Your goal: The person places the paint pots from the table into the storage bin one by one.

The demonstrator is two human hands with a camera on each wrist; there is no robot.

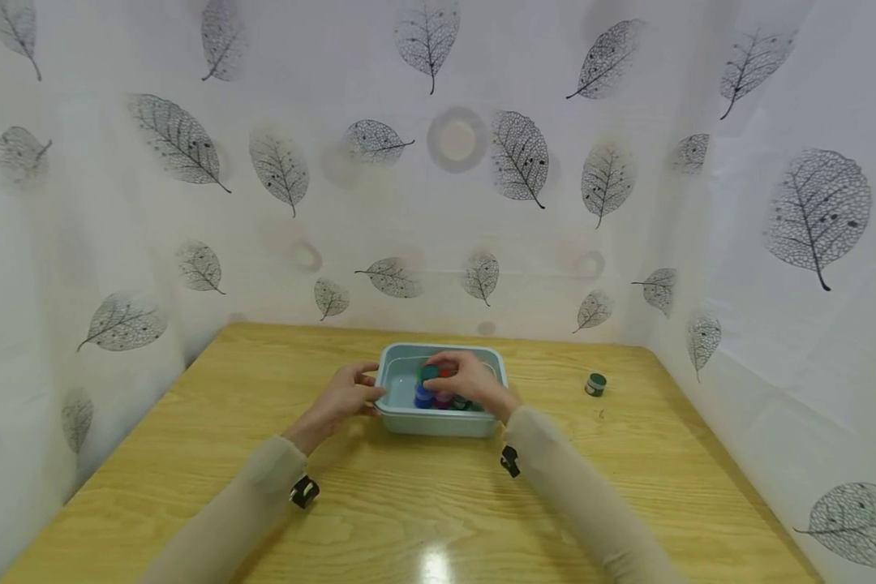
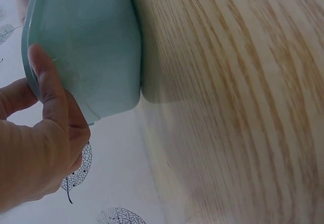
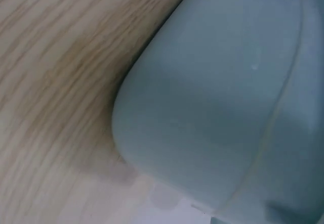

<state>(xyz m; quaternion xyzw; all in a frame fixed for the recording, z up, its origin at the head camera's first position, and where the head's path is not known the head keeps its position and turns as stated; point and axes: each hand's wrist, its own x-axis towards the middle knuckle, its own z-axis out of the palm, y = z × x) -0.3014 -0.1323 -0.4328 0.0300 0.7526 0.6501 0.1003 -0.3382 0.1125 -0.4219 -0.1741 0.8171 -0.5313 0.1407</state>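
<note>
A light blue-green plastic basin (image 1: 441, 425) stands on the wooden table with several small paint jars inside. My left hand (image 1: 346, 392) grips its left end; in the left wrist view, thumb and fingers pinch the basin's rim (image 2: 86, 47) from both sides. Over the basin, my right hand (image 1: 473, 380) pinches a small jar with a dark green lid (image 1: 430, 373). Below that lie a blue jar (image 1: 423, 397) and a magenta jar (image 1: 443, 401), partly covered by the hand. The right wrist view holds mostly the basin's outer wall (image 3: 202, 92), with the right hand out of sight.
A single dark green jar (image 1: 595, 384) stands on the table (image 1: 423, 495) to the right of the basin. Behind the table and along its sides hangs a pale curtain (image 1: 380, 211) printed with leaves.
</note>
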